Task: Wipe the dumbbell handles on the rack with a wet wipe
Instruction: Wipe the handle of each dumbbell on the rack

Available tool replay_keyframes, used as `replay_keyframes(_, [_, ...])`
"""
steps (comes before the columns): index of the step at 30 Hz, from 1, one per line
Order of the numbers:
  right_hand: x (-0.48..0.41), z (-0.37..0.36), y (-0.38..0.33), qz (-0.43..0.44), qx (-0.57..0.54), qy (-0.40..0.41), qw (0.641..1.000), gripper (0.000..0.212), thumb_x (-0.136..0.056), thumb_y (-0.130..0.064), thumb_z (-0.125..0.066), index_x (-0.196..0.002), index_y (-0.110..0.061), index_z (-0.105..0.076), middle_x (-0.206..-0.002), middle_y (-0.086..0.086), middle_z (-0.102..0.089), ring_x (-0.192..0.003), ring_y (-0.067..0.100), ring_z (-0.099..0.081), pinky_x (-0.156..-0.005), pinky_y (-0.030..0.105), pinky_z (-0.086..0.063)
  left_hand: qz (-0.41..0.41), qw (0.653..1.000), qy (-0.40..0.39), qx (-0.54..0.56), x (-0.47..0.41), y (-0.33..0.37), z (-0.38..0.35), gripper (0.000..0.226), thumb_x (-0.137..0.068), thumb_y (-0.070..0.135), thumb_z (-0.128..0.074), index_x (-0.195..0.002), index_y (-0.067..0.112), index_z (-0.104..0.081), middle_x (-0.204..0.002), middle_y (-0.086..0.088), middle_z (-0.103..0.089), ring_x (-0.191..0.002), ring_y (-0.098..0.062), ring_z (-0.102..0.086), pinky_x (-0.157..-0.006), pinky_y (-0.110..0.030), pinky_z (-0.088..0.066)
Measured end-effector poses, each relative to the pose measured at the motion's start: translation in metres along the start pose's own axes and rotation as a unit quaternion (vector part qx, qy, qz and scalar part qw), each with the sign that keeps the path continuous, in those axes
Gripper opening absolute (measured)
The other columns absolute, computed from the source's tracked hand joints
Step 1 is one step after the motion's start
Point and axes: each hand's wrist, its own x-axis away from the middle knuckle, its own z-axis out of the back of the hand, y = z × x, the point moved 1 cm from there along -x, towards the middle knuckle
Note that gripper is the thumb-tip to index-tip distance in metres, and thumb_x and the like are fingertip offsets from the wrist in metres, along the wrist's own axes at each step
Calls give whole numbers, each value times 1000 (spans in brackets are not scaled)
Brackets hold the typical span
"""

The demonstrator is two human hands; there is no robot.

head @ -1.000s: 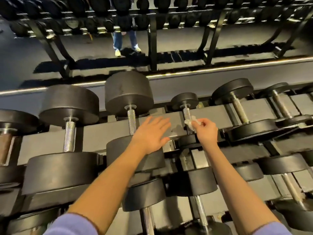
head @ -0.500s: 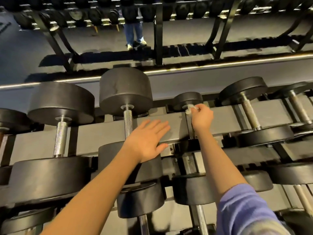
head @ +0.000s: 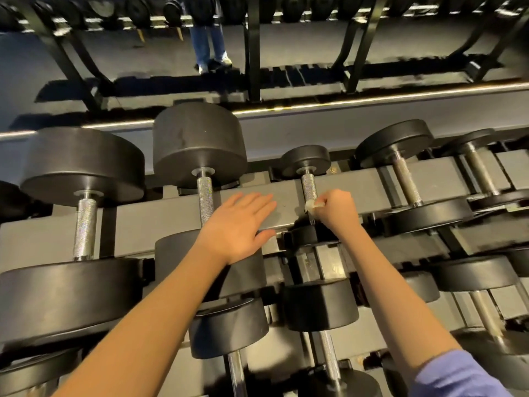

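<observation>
The right hand (head: pixel 336 209) pinches a crumpled wet wipe (head: pixel 312 205) against the small dumbbell's knurled handle (head: pixel 308 184), at 3 o'clock from the left hand (head: pixel 240 222), which lies flat and open on the rack beam (head: pixel 160 222). The knurling could snag and shred the wipe, leaving lint.

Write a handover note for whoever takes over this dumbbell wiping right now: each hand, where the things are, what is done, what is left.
Left hand: open, flat over the rack's grey rail, just right of the large dumbbell handle.
Right hand: pinches the wet wipe against the lower end of the small dumbbell handle.
Done: this handle is mid-wipe; nothing shows which others are clean.
Left: finish it, then do the neighbouring handles along the rack.
</observation>
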Motion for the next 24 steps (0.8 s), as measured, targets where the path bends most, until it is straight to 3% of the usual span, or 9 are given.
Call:
replay_keyframes(3, [5, 3, 2, 4, 56, -42, 998, 21, -86, -22, -63, -89, -2, -69, -89, 12, -64, -83, 29, -60, -71, 33, -50, 2, 1000, 0, -2, 0, 0, 0, 75, -89, 57, -12, -148, 16, -33, -154, -2, -33, -141, -21, -29, -117, -41, -20])
replay_keyframes(5, [2, 6, 0, -5, 33, -34, 999, 20, -86, -26, -64, -84, -6, -67, -83, 11, -63, -78, 27, -58, -70, 33, -49, 5, 1000, -5, -7, 0, 0, 0, 76, -88, 57, -10, -148, 16, -32, -154, -3, -32, -142, -21, -28, -117, -41, -19])
replay_keyframes(10, [-18, 5, -12, -12, -93, 108, 990, 13, -92, -14, -51, -83, -11, -60, -75, 3, -53, -72, 20, -50, -55, 26, -34, 11, 1000, -19, -16, -1, 0, 0, 73, -91, 57, -9, -152, 19, -23, -158, 0, -22, -145, -19, -19, -119, -37, -11])
replay_keyframes(13, [-19, 0, -6, 6, -96, 81, 992, 15, -90, -9, -52, -77, -7, -58, -69, 5, -52, -69, 21, -50, -52, 24, -34, 12, 1000, -22, -18, -1, 0, 0, 71, -93, 57, -12, -152, 19, -22, -159, 0, -21, -145, -19, -18, -119, -37, -11])
replay_keyframes(17, [-17, 7, 6, 29, -11, -5, 1000, 28, -88, -16, -60, -62, -7, -52, -70, 12, -54, -70, 25, -51, -63, 30, -41, 10, 1000, -24, -16, -1, 0, -1, 79, -86, 58, -2, -152, 19, -22, -158, 0, -22, -145, -19, -19, -118, -37, -11])
replay_keyframes(19, [-26, 10, 5, 19, -17, 6, 1000, 22, -88, -17, -60, -68, -8, -57, -72, 9, -55, -72, 23, -52, -65, 29, -40, 12, 1000, -23, -13, -2, 0, -1, 79, -86, 58, -2, -152, 20, -22, -158, 0, -22, -145, -19, -19, -119, -37, -12])
replay_keyframes(21, [-35, 9, -2, 3, -112, 81, 990, 12, -89, -12, -55, -88, -6, -66, -82, 9, -60, -79, 24, -57, -69, 32, -45, 14, 1000, -23, -11, -2, -1, -2, 80, -85, 59, -1, -152, 19, -22, -158, 0, -22, -145, -19, -19, -119, -37, -12])
replay_keyframes(24, [-41, 0, -13, -18, -223, 123, 967, 20, -91, -12, -55, -106, -5, -67, -94, 7, -63, -84, 20, -59, -75, 30, -48, 17, 999, -24, -13, -2, 0, -1, 81, -85, 59, 1, -152, 20, -20, -158, 1, -21, -145, -18, -18, -119, -36, -12])
